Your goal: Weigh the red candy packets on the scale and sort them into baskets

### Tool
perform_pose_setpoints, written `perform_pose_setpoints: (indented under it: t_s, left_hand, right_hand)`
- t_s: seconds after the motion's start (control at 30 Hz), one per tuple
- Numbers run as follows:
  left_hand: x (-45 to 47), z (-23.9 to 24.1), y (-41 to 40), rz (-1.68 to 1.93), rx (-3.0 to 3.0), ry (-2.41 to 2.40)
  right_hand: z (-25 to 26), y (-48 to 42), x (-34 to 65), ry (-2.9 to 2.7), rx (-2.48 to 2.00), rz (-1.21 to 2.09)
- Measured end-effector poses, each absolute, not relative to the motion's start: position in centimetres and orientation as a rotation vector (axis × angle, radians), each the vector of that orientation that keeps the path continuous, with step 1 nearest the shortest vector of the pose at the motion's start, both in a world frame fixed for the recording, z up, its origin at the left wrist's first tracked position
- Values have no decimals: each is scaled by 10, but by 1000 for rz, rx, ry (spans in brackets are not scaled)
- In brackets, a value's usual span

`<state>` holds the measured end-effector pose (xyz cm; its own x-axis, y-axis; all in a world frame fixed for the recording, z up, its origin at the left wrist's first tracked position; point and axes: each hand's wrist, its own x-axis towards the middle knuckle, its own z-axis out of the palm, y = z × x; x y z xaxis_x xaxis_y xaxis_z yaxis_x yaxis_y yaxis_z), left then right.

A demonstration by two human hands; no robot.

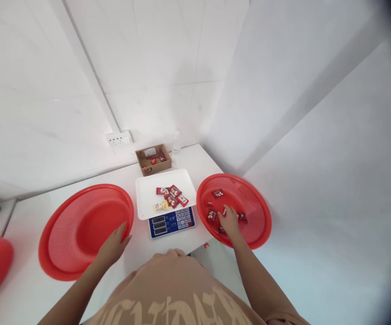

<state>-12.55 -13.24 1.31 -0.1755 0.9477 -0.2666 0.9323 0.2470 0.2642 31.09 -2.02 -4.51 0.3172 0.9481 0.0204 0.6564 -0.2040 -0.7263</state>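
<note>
My left hand is at the near right rim of a red plastic basket, its fingers inside the edge and the thumb outside. Inside the other red basket, my right hand pinches a small red-and-white packet. Several dark red packets lie around its fingers. Between the baskets stands a blue digital scale with a white tray on top. Several red packets and a yellow-and-white packet lie on that tray.
A cardboard box with red packets stands behind the tray, beside a clear bottle. Another red container sits at the far left. A wall socket is above the table. One small red packet shows by the table's front edge.
</note>
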Motion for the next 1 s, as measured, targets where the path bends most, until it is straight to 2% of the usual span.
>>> perform_pose_setpoints:
  t_s: [0.1,0.17,0.3,0.7,1.0]
  left_hand:
    - [-101,17,-120,257,1982,2139]
    - [-83,21,-104,313,2060,2051]
    - [-48,31,-62,158,2028,1885]
    - [-33,33,26,-134,1857,1847]
    - [-12,28,43,-52,1767,1788]
  right_hand:
    - [-19,-15,269,-1680,-1787,513]
    - [-4,-11,238,-1861,-1643,583]
    - [12,-1,185,-2148,-1541,798]
    - [16,45,141,-2363,-1780,934]
    - [6,55,134,-2441,-1549,961]
